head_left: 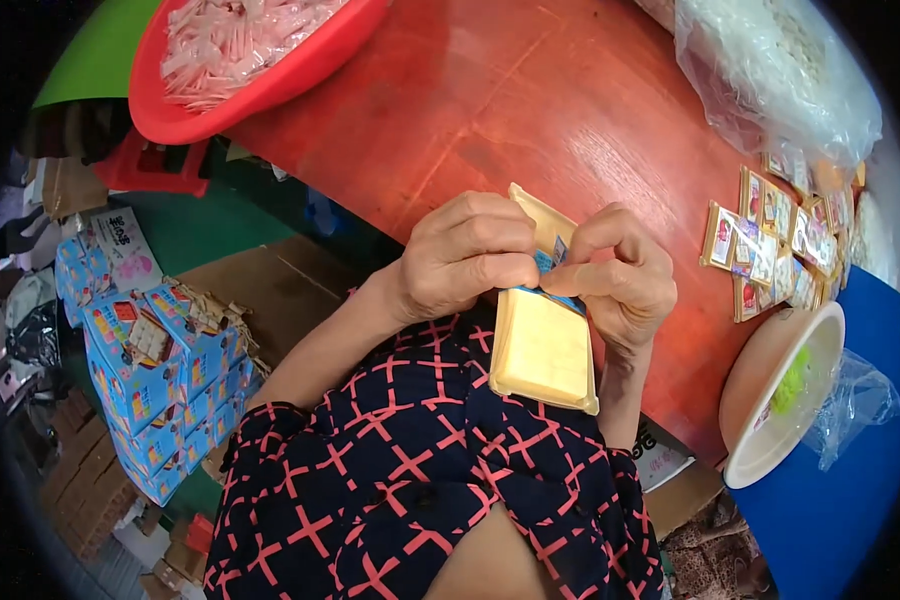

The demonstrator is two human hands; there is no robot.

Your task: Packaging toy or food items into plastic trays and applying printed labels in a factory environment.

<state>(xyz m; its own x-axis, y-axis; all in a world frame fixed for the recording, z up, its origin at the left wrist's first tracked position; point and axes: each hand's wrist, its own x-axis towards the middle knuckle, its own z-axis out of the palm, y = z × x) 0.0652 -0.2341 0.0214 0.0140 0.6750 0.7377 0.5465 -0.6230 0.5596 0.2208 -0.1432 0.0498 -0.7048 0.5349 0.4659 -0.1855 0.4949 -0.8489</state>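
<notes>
Close above my lap, at the table's near edge, both my hands are at a flat, pale yellow pack [545,350] in clear plastic. It is tilted, and a narrow blue strip [562,299] crosses its middle. My left hand [470,255] is closed, its thumb and fingertips pinched on the strip's left end. Opposite it, my right hand [620,275] is closed too, thumb and bent forefinger pinching the strip's right part. The pack's upper end shows between my hands; the fingers cover part of its middle. What the pack contains I cannot tell.
On the red table [420,90], a red basin [145,105] of pink-and-clear packets stands far left. Several small packets [755,240] and a clear plastic bag [770,80] lie right. A white bowl [735,430] holds something green. Blue boxes [135,370] are stacked on the left.
</notes>
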